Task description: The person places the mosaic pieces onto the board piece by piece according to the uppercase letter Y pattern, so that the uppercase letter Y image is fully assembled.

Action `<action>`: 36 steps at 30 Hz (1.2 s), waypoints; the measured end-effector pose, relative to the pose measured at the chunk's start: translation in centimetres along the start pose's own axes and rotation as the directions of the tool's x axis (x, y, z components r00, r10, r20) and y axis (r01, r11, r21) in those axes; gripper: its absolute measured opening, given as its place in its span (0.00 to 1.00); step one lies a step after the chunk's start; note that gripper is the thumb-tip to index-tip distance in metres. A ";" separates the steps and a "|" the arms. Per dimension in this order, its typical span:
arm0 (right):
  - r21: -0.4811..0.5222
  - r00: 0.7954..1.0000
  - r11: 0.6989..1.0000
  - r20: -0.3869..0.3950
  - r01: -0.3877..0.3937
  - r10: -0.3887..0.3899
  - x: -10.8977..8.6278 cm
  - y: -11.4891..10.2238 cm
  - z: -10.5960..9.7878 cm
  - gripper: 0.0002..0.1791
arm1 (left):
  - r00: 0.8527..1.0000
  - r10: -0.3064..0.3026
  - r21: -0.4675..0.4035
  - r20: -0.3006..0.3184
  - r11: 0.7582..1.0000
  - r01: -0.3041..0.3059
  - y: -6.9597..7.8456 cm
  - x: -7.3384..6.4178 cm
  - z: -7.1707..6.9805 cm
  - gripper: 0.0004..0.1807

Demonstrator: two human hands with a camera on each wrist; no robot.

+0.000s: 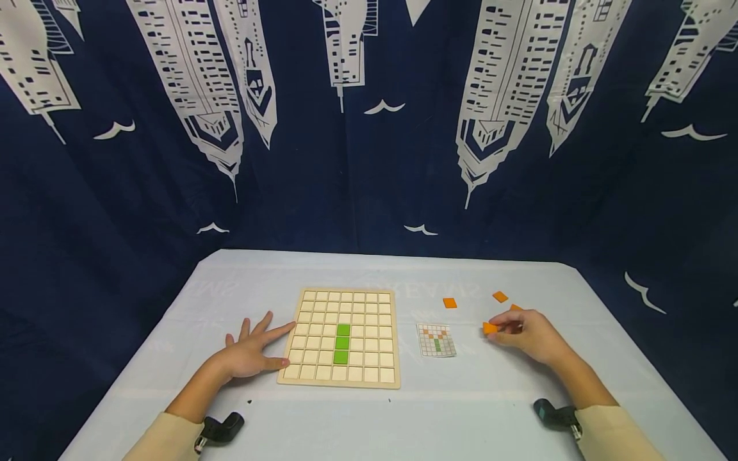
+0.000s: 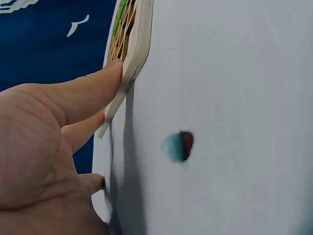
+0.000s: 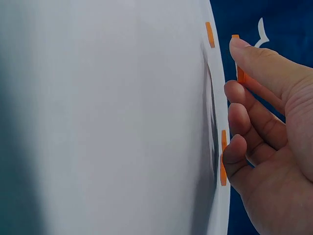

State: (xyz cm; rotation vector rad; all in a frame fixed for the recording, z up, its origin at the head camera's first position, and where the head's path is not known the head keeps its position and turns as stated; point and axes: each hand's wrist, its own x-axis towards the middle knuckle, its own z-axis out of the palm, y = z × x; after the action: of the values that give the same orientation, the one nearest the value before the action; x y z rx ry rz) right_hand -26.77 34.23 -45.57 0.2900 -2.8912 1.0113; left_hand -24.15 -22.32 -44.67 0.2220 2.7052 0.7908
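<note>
Board point(image 1: 357, 344) touches the splayed left hand point(image 1: 249, 354); the right hand point(image 1: 532, 336) pinches an orange tile point(image 1: 489, 328).

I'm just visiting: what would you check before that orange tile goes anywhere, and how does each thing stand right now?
1. Tile held: the right grip pinches an orange tile between thumb and finger. Ok.
2. Board touched at its side: the left grip rests against the edge of the wooden board. Ok.
3. Room on the board: bare squares surround the three green tiles. Ok.
4. Guide visible: the pattern card lies uncovered right of the board. Ok.
5. Exact square for the tile: the card's print is too small to read surely. Cannot tell.
</note>
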 end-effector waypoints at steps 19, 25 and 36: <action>0.068 1.000 0.997 -0.012 0.023 -0.022 -0.6 -2.2 1.6 0.17 | 1.000 -0.002 0.011 -0.001 1.000 0.002 0.0 0.0 0.0 0.48; 0.099 1.000 0.995 0.010 0.002 -0.003 -0.6 -2.9 2.3 0.17 | 1.000 0.000 -0.005 -0.001 1.000 0.000 -0.1 0.0 0.0 0.48; 0.162 0.999 0.986 0.003 0.049 -0.050 -1.1 -4.7 3.1 0.16 | 1.000 0.007 -0.020 0.000 1.000 -0.007 -0.2 0.0 0.1 0.48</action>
State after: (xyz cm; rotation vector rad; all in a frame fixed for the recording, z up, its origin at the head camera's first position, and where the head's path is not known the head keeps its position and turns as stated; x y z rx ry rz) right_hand -24.79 28.85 -45.21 0.3731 -2.7969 1.2406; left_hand -24.12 -22.40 -44.84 0.2271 2.6971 0.8192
